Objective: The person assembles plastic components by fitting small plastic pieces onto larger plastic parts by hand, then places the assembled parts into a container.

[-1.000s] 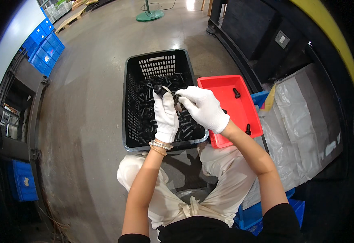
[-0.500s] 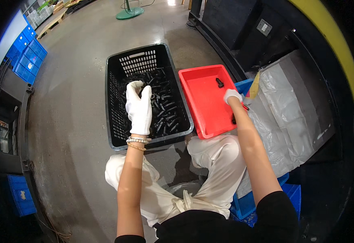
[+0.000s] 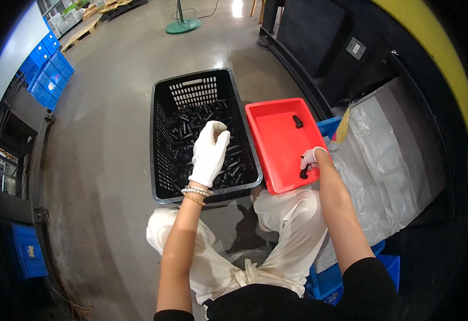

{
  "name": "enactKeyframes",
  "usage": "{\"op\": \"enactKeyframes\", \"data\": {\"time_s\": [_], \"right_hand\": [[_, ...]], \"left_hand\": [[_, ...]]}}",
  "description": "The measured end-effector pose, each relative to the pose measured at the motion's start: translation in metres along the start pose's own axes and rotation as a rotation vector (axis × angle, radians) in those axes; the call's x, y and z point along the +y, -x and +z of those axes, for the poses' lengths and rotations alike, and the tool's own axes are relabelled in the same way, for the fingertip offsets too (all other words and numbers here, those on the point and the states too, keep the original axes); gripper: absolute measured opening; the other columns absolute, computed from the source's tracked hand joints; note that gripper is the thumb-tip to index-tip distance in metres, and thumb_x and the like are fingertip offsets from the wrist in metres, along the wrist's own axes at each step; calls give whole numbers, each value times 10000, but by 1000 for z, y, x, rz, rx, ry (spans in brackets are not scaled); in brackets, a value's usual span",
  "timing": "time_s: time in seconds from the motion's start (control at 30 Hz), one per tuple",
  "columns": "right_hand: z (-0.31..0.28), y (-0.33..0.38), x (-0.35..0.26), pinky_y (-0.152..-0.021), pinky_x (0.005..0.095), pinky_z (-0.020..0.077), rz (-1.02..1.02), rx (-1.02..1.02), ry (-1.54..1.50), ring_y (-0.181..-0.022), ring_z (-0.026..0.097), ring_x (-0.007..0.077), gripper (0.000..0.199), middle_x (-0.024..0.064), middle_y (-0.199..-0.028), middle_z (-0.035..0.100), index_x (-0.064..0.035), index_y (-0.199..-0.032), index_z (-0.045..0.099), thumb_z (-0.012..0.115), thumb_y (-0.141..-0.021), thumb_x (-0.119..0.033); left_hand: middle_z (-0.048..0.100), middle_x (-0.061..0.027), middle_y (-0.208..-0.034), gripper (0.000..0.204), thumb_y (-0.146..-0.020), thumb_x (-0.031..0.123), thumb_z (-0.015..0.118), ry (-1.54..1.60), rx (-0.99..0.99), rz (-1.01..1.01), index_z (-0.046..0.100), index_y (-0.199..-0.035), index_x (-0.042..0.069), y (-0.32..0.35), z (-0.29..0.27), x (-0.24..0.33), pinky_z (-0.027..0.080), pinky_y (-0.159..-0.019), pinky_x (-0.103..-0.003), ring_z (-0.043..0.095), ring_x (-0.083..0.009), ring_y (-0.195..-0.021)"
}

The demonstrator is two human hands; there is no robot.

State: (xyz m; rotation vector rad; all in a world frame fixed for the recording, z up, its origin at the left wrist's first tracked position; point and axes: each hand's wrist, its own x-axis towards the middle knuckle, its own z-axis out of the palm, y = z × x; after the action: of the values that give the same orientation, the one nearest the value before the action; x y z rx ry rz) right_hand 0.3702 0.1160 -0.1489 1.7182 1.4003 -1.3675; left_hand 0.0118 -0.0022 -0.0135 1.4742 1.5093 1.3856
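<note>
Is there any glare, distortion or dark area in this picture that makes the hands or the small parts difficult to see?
Head view: fisheye bends the black crate edges; corners are black; lamp glare lies on the floor far behind; left hand and right hand look sharp; black parts inside the crate merge with it, while those on the red tray stand out.

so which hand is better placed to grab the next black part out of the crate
The left hand. It hangs over the loose black parts inside the black crate, fingers curled downward. The right hand is off to the side at the near edge of the red tray, touching a black part there.
</note>
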Motion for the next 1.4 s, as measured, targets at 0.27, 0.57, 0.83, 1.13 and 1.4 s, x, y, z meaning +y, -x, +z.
{"op": "enactKeyframes", "data": {"time_s": [0.27, 0.57, 0.83, 1.13, 1.4], "right_hand": [[-12, 85, -102, -345, 231, 240, -652, 284, -357, -376, 346, 69, 249, -20, -518, 448, -79, -718, 600, 603, -787, -317], [26, 163, -178, -422, 202, 250, -930, 243, -396, -471, 317, 20, 282, -69, -545, 434, -91, -623, 594, 629, -805, -303], [34, 162, -189, -444, 226, 286, -915, 455, -349, -497, 355, 35, 363, -47, -517, 417, -76, -531, 500, 635, -789, -293], [41, 166, -190, -540, 219, 409, -1084, 332, -400, -560, 456, 53, 258, -13, -615, 522, -31, -738, 623, 635, -783, -284], [49, 181, -193, -649, 270, 411, -1351, 622, -193, -715, 506, 159, 296, 55, -835, 582, -31, -1068, 589, 436, -882, -204]], "left_hand": [[633, -111, -907, 232, -832, 166, 549, -193, -213, 18, 545, -1021, 33, 1, 20, 7, 484, -741, -309, 622, -202, -825], [641, -122, -906, 478, -797, 275, 619, -261, -308, -11, 466, -1199, 68, 8, 28, 19, 485, -691, -351, 627, -227, -746], [621, -187, -918, 316, -873, 214, 503, -260, -124, 165, 464, -1155, 76, 7, 31, 11, 472, -708, -424, 598, -360, -862], [585, -72, -722, 292, -938, 274, 421, 332, -416, -260, 515, -1049, 20, -3, 26, 0, 474, -523, -270, 552, -113, -548], [472, -19, -625, 223, -947, 311, 387, 929, -265, -312, 428, -986, 96, -4, 23, 15, 421, -447, -205, 447, -84, -465]]}}
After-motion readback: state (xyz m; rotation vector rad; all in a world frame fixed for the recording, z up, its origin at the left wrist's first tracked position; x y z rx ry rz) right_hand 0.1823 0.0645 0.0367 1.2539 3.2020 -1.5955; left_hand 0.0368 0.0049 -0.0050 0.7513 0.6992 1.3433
